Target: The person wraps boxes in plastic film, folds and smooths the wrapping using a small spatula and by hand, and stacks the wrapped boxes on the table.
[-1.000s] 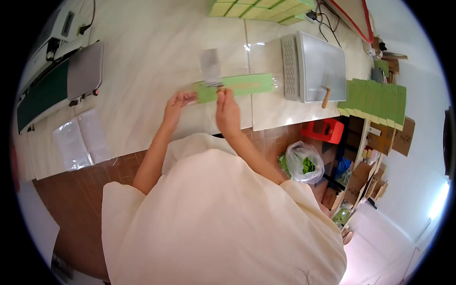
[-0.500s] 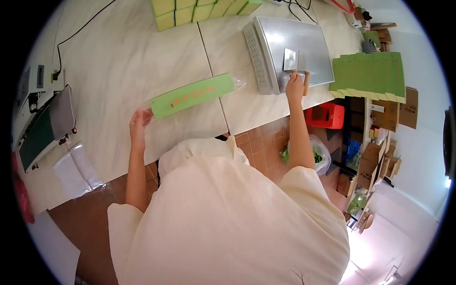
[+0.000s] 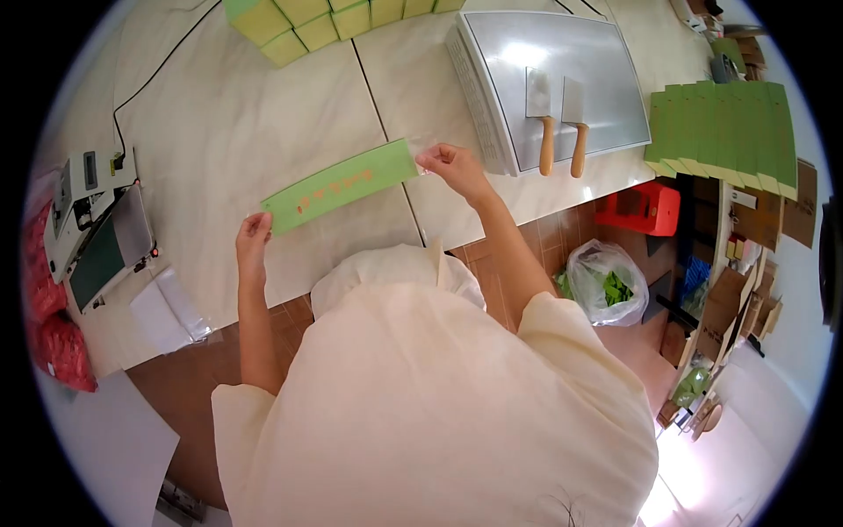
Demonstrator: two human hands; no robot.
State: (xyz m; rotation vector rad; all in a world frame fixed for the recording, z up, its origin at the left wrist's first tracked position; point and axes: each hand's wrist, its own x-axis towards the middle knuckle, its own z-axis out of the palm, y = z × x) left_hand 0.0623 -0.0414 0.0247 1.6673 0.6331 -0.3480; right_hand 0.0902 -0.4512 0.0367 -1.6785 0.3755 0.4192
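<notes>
A long green box [image 3: 338, 186] with orange lettering lies at a slant over the marbled table, with clear film sticking out past its right end. My left hand [image 3: 255, 230] is closed on the box's left end. At the other end, my right hand [image 3: 452, 165] pinches the clear film. Two scrapers with wooden handles, one on the left [image 3: 546, 132] and one on the right [image 3: 577, 132], rest side by side on the metal-topped appliance [image 3: 606, 83].
Stacked green boxes [image 3: 334, 22] stand at the table's far edge, and a row of them [image 3: 724, 132] at the right. A sealing machine [image 3: 110, 237] and clear bags [image 3: 167, 307] are at the left. Below are a red container [image 3: 641, 209] and a plastic bag [image 3: 606, 285].
The scraper from my right hand now lies on the appliance beside the other one. My right hand has moved back left and taken hold of the film at the box's right end.
</notes>
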